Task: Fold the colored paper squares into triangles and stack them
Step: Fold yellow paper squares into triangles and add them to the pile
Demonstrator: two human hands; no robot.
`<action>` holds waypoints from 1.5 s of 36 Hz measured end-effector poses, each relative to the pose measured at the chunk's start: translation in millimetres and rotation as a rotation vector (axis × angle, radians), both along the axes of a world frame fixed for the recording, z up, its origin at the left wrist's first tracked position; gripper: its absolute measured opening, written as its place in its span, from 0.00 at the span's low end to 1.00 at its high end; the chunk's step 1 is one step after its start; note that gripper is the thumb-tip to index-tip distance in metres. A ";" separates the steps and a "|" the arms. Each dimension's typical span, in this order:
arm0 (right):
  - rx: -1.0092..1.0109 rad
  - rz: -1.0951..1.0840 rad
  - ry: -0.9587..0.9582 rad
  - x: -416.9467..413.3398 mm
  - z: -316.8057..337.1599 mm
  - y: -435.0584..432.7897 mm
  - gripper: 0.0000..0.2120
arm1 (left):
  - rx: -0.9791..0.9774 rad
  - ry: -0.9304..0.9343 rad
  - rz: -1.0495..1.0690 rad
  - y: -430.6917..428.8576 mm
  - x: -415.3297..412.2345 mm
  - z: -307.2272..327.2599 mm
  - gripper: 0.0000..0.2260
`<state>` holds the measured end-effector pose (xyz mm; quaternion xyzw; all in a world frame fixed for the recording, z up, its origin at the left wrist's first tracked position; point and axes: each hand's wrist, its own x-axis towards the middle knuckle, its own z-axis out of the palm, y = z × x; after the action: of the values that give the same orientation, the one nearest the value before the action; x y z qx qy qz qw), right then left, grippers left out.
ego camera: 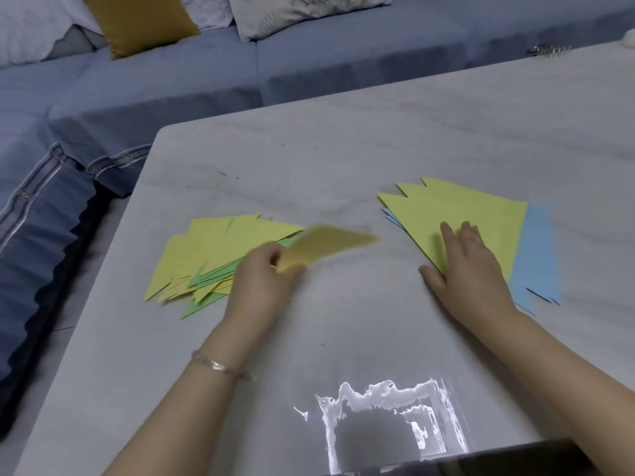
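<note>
Yellow triangle [330, 245] in left hand [264, 280]

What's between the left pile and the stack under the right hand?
Head view: only the blurred yellow triangle held by the left hand, over bare table.

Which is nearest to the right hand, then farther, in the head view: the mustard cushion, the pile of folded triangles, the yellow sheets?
1. Yellow sheets: under the right hand.
2. Pile of folded triangles: on the table, left.
3. Mustard cushion: far left, on sofa.
</note>
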<state>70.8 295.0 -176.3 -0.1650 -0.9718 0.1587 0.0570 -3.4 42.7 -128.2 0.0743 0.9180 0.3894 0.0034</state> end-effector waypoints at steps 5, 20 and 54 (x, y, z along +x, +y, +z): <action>0.137 -0.001 -0.163 -8.2 9.8 -7.6 0.25 | -0.013 -0.021 0.279 -46.6 -28.1 12.4 0.17; 0.177 0.669 0.368 14.3 -16.6 -34.9 0.16 | -0.284 0.486 -0.473 1.9 37.1 -31.6 0.18; 0.086 0.267 0.322 66.4 -15.7 0.8 0.21 | -0.604 0.211 -0.360 38.2 92.5 -56.1 0.20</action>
<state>137.2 295.8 -192.1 -0.0050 -0.9693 0.1473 0.1969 89.2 80.9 -184.2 0.2699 0.9592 0.0840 -0.0013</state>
